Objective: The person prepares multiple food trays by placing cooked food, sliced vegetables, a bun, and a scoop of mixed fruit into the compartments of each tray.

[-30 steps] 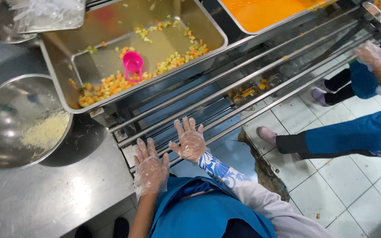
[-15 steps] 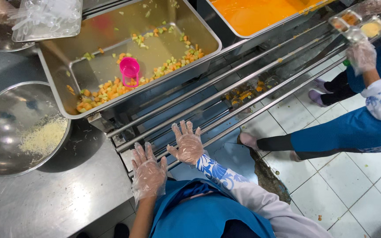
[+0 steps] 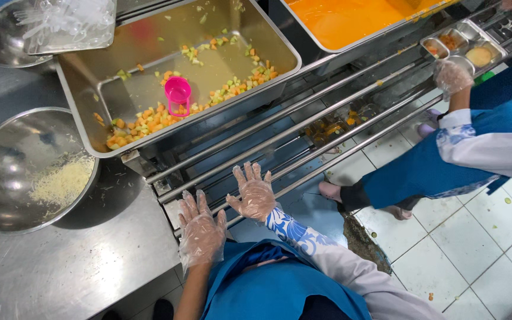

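Both gloved hands flat and splayed, nothing held: left hand [image 3: 201, 230] by the tabletop [image 3: 78, 272] edge, right hand [image 3: 256, 192] resting on the tray rails [image 3: 303, 127]. Since a second ago, compartment tray [image 3: 463, 47] slid in far right under a co-worker's gloved hand [image 3: 453, 76]. Pink cup [image 3: 178, 95] upright among diced vegetables in the steel pan [image 3: 208, 71].

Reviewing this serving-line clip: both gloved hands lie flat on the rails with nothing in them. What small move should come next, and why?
Probably the right hand reaches up to the pink scoop standing in the vegetable pan. Both it and the left hand are spread empty, and a co-worker's gloved hand has a compartment tray on the rails, apparently coming this way.
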### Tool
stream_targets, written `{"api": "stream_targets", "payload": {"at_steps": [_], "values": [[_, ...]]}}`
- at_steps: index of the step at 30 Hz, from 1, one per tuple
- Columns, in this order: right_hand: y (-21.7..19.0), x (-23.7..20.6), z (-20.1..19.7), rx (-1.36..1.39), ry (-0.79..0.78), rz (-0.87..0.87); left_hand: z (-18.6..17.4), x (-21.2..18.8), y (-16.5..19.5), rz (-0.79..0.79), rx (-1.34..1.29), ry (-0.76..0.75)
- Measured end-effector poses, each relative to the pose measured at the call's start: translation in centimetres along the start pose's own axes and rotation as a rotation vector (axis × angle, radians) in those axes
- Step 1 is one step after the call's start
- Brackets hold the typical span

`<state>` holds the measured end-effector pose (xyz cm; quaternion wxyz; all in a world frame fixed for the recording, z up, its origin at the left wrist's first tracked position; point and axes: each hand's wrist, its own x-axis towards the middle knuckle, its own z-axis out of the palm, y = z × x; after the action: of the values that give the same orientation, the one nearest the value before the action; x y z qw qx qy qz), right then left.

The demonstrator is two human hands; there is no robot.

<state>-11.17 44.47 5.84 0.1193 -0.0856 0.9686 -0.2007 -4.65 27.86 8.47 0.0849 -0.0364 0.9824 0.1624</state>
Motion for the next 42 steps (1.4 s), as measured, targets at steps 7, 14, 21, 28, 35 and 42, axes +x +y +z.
{"api": "stream_targets", "payload": {"at_steps": [7,14,21,28,35,42], "values": [[-0.1,-0.2,0.0,0.012,0.018,-0.011,0.2,0.2,0.0,-0.011,0.026,-0.014],[-0.1,-0.1,-0.2,0.019,0.011,-0.01,0.1,0.3,-0.1,-0.023,0.064,-0.056],[-0.1,-0.1,-0.3,0.024,0.019,-0.009,0.4,0.3,-0.1,-0.01,0.039,-0.013],[-0.1,-0.1,-0.2,0.007,0.025,-0.013,0.3,0.3,-0.1,-0.009,0.046,-0.029],[0.0,0.0,-0.2,0.0,-0.002,-0.003,0.3,0.1,0.0,-0.003,0.012,0.004],[0.2,0.1,0.2,-0.013,0.017,-0.007,1.4,0.5,-0.4,-0.01,0.005,-0.003]]}}
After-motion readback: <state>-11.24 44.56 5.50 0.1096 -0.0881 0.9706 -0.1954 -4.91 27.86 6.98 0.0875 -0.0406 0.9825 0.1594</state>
